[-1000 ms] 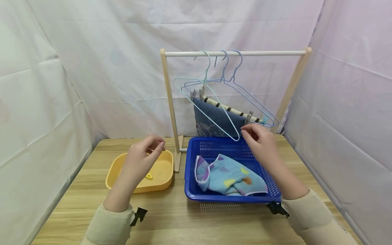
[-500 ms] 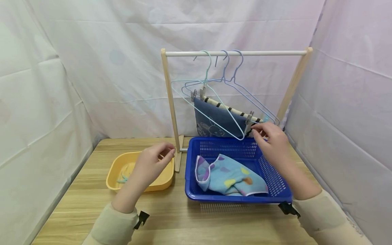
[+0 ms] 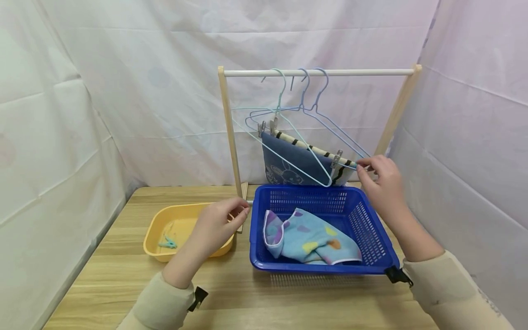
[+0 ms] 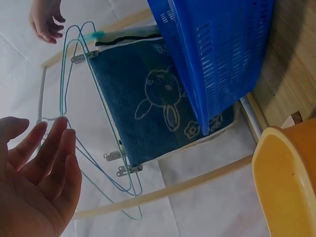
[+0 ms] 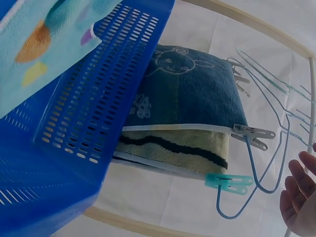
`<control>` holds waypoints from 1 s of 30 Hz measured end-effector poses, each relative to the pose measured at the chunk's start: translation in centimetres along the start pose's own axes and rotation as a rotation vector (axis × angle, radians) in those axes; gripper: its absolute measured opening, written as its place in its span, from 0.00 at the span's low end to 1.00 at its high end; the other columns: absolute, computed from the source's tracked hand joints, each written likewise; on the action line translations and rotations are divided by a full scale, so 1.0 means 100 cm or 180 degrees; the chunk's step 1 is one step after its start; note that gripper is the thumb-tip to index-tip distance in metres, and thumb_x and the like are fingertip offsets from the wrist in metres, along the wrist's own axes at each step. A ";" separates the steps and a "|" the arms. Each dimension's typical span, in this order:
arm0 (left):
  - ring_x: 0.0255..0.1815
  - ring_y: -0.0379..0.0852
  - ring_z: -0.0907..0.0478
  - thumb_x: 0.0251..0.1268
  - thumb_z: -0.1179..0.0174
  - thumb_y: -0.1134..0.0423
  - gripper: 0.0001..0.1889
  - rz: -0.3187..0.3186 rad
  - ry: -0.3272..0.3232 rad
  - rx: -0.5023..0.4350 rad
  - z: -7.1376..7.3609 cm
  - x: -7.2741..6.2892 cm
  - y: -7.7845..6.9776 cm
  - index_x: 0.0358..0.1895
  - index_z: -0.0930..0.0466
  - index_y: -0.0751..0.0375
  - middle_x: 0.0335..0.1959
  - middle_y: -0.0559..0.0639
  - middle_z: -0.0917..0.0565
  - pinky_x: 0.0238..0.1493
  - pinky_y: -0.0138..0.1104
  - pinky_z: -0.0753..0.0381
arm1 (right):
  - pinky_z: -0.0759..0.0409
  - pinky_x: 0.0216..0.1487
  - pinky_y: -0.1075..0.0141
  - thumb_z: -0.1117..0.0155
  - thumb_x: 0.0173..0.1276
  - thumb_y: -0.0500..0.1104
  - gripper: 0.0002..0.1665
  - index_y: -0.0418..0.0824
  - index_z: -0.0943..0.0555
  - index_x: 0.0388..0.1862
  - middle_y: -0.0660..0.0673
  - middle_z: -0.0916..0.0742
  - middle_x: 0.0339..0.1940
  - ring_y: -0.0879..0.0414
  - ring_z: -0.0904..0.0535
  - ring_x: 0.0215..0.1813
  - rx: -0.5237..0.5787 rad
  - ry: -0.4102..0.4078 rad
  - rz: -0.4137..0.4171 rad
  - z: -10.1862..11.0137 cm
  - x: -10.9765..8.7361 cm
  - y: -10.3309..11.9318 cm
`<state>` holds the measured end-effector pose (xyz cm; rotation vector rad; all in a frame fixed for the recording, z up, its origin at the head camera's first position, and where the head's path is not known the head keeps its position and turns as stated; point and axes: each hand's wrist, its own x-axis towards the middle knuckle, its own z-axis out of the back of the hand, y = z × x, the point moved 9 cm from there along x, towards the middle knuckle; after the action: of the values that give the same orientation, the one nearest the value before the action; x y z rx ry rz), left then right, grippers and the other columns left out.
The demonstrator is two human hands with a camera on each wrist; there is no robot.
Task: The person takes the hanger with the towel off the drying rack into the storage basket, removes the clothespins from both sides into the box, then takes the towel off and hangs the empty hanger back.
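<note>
My right hand [image 3: 381, 183] is at the right end of the hangers, fingers loosely bent. In the right wrist view that hand [image 5: 301, 195] holds nothing and stands apart from the teal clothespin [image 5: 229, 182] on the striped towel [image 5: 173, 148]. Metal clips [image 5: 254, 131] hold a navy towel with a rabbit print [image 3: 294, 160] on a blue hanger [image 3: 330, 123]. A mint hanger [image 3: 301, 137] hangs bare in front. My left hand [image 3: 220, 224], fingers relaxed and holding nothing, hovers between the yellow tray [image 3: 150, 240] and the blue basket [image 3: 257, 229].
A light blue spotted towel [image 3: 317, 236] lies crumpled in the basket. One teal clothespin [image 3: 167, 243] shows in the tray, partly screened by my left arm. A wooden rack with a white rail [image 3: 363, 72] stands behind the basket on the wooden table [image 3: 231, 298].
My right hand has moved right along the hanger end. The left hand has shifted right and slightly down, from over the tray toward the basket. The mint hanger has swung a little.
</note>
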<state>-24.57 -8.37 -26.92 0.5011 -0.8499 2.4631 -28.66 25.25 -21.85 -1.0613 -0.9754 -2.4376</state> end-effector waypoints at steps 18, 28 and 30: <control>0.28 0.34 0.25 0.67 0.38 0.61 0.03 -0.0100 0.0084 -0.0045 -0.017 0.008 -0.015 0.38 0.16 0.53 0.27 0.38 0.19 0.31 0.29 0.21 | 0.32 0.41 0.60 0.46 0.74 0.42 0.19 0.33 0.23 0.57 0.37 0.22 0.51 0.47 0.28 0.46 -0.0137 0.0380 -0.0650 -0.017 0.018 -0.025; 0.29 0.34 0.24 0.69 0.40 0.60 0.03 -0.0043 0.0102 -0.0114 -0.017 0.006 -0.015 0.39 0.17 0.53 0.28 0.37 0.20 0.31 0.28 0.21 | 0.30 0.36 0.62 0.53 0.79 0.48 0.23 0.33 0.24 0.59 0.36 0.17 0.43 0.48 0.26 0.42 -0.0042 0.0610 -0.0882 -0.033 0.021 -0.036; 0.29 0.34 0.25 0.69 0.40 0.60 0.03 -0.0036 0.0103 -0.0116 -0.016 0.006 -0.015 0.39 0.17 0.53 0.28 0.37 0.20 0.32 0.28 0.21 | 0.31 0.34 0.62 0.55 0.80 0.48 0.22 0.33 0.23 0.56 0.36 0.16 0.42 0.48 0.27 0.40 -0.0030 0.0622 -0.0869 -0.034 0.022 -0.036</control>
<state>-24.50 -6.12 -27.16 0.4508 -0.8749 2.4342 -33.79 25.42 -23.60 -0.7138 -1.1054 -2.7025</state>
